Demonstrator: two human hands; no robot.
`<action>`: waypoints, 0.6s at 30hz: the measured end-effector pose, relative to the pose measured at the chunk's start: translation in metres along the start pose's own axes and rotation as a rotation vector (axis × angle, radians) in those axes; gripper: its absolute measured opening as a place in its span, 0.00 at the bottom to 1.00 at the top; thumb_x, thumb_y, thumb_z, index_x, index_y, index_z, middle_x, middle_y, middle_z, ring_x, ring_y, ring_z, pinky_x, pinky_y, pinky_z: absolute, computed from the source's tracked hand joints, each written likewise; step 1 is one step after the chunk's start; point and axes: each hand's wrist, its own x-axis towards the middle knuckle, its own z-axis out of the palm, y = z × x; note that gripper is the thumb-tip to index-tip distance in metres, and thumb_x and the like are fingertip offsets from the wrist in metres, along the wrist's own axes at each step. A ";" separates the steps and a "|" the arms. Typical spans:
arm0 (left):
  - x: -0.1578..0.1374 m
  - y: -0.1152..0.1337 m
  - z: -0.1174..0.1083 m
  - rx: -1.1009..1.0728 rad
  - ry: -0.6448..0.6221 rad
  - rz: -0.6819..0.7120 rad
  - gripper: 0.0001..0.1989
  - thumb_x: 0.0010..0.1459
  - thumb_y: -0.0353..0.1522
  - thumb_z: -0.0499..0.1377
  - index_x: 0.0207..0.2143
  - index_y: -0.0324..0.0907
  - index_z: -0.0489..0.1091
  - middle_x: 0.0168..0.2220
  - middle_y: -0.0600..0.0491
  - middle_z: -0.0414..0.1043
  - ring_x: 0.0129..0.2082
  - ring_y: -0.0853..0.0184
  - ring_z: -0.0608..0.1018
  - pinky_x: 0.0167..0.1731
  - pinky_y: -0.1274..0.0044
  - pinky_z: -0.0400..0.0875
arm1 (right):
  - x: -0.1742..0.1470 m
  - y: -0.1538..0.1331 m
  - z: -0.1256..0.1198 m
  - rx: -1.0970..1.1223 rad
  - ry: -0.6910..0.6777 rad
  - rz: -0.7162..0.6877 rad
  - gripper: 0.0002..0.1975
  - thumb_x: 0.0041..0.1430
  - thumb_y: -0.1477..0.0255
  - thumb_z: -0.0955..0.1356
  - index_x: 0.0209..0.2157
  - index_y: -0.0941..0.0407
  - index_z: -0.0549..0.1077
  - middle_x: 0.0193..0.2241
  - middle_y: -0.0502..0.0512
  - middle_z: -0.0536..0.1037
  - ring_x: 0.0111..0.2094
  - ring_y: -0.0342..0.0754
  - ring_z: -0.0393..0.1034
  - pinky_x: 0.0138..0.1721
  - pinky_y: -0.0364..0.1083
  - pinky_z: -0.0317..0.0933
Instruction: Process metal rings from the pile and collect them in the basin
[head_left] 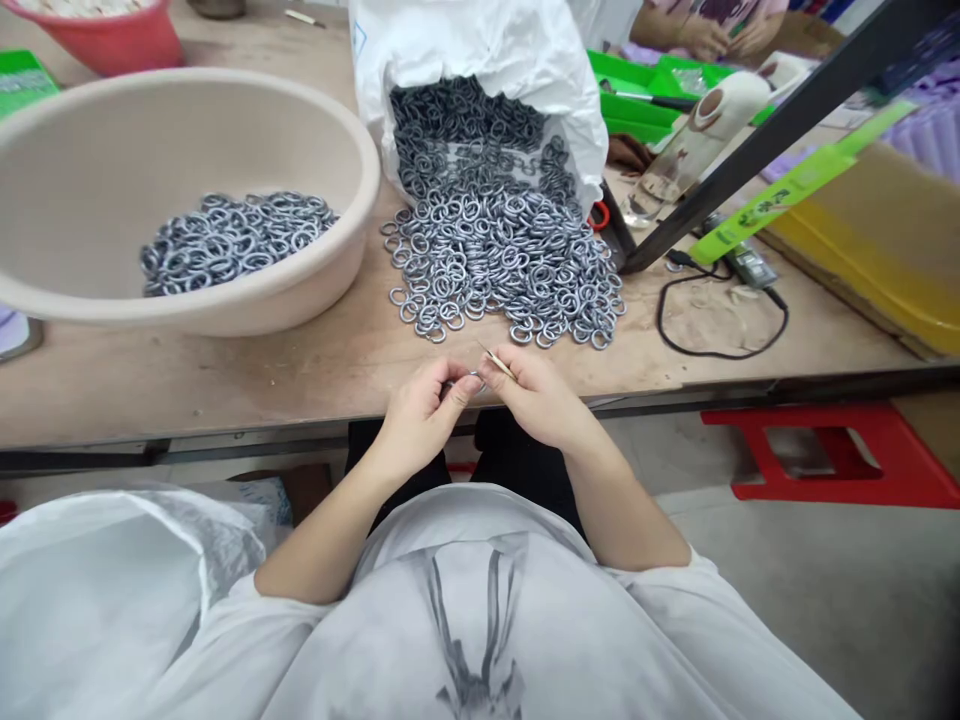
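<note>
My left hand (426,408) is closed on dark metal rings at the table's front edge, mostly hidden by its fingers. Pinched in my right hand (534,392) is a slim pointed tool (501,366) with a pale handle, its thin tip pointing up and left. The two hands nearly meet, and a ring (477,378) shows between their thumbs. Just beyond them lies a heap of grey metal rings (510,250), spilling from the mouth of a white sack (480,45). More rings (232,240) lie inside a large beige basin (356,180) on the left.
A dark slanted bar (750,140) with a bright green strip (802,195) rises on the right. Near it are a clear bottle (667,180), a black cable (664,320) and a yellow bin (870,270). A red stool (915,455) stands below. Another person's hands (709,40) work at the back.
</note>
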 end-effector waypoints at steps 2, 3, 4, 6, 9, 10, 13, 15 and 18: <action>0.000 -0.002 0.002 -0.003 -0.032 0.008 0.17 0.64 0.44 0.55 0.31 0.40 0.71 0.29 0.53 0.70 0.31 0.69 0.70 0.32 0.77 0.62 | -0.002 0.001 0.006 0.105 0.032 -0.011 0.16 0.66 0.60 0.63 0.29 0.55 0.65 0.25 0.47 0.65 0.29 0.42 0.60 0.32 0.43 0.56; -0.001 -0.003 0.003 -0.072 -0.040 -0.002 0.19 0.64 0.45 0.54 0.29 0.40 0.70 0.27 0.54 0.69 0.29 0.70 0.69 0.31 0.77 0.62 | -0.003 0.002 0.009 0.188 0.041 -0.024 0.15 0.66 0.58 0.64 0.32 0.55 0.66 0.27 0.48 0.67 0.30 0.43 0.62 0.33 0.44 0.58; -0.001 -0.003 0.005 -0.177 -0.044 -0.027 0.20 0.64 0.46 0.53 0.28 0.40 0.68 0.25 0.55 0.66 0.26 0.72 0.67 0.28 0.78 0.61 | -0.004 0.003 0.012 0.271 0.045 -0.038 0.16 0.64 0.56 0.65 0.35 0.55 0.68 0.29 0.48 0.69 0.31 0.43 0.64 0.34 0.44 0.60; -0.003 -0.001 0.008 -0.425 -0.070 -0.117 0.22 0.63 0.48 0.54 0.26 0.41 0.65 0.21 0.58 0.60 0.20 0.74 0.61 0.22 0.79 0.57 | -0.005 0.005 0.017 0.395 0.052 -0.066 0.19 0.59 0.54 0.70 0.41 0.54 0.69 0.32 0.49 0.71 0.32 0.44 0.67 0.36 0.45 0.63; -0.006 0.006 0.010 -0.705 -0.179 -0.294 0.23 0.59 0.50 0.58 0.23 0.41 0.61 0.17 0.62 0.52 0.15 0.77 0.53 0.15 0.81 0.48 | -0.004 0.007 0.020 0.387 0.096 -0.088 0.21 0.55 0.51 0.71 0.38 0.54 0.70 0.29 0.48 0.70 0.29 0.42 0.64 0.32 0.43 0.61; -0.007 0.009 0.010 -0.764 -0.200 -0.340 0.23 0.59 0.49 0.58 0.23 0.42 0.59 0.16 0.62 0.50 0.14 0.77 0.52 0.14 0.81 0.46 | -0.003 0.008 0.020 0.349 0.139 -0.091 0.21 0.57 0.50 0.70 0.35 0.55 0.69 0.27 0.47 0.69 0.27 0.42 0.62 0.30 0.43 0.58; -0.007 0.014 0.007 -0.884 -0.190 -0.423 0.23 0.57 0.47 0.61 0.22 0.42 0.57 0.17 0.62 0.50 0.13 0.79 0.51 0.13 0.83 0.46 | -0.006 0.008 0.020 0.167 0.238 -0.164 0.23 0.63 0.48 0.64 0.31 0.55 0.67 0.23 0.46 0.63 0.23 0.41 0.55 0.26 0.43 0.52; -0.007 0.015 0.006 -0.932 -0.175 -0.453 0.24 0.56 0.48 0.62 0.21 0.42 0.57 0.16 0.63 0.49 0.13 0.79 0.51 0.12 0.84 0.46 | -0.012 0.007 0.020 0.003 0.224 -0.261 0.23 0.66 0.51 0.61 0.29 0.55 0.67 0.22 0.47 0.62 0.23 0.41 0.55 0.27 0.44 0.50; -0.008 0.012 0.007 -0.973 -0.153 -0.488 0.24 0.55 0.48 0.64 0.22 0.41 0.57 0.15 0.63 0.48 0.12 0.80 0.51 0.12 0.84 0.48 | -0.019 0.004 0.022 -0.200 0.194 -0.336 0.23 0.68 0.54 0.60 0.25 0.55 0.65 0.21 0.48 0.63 0.24 0.42 0.57 0.27 0.45 0.49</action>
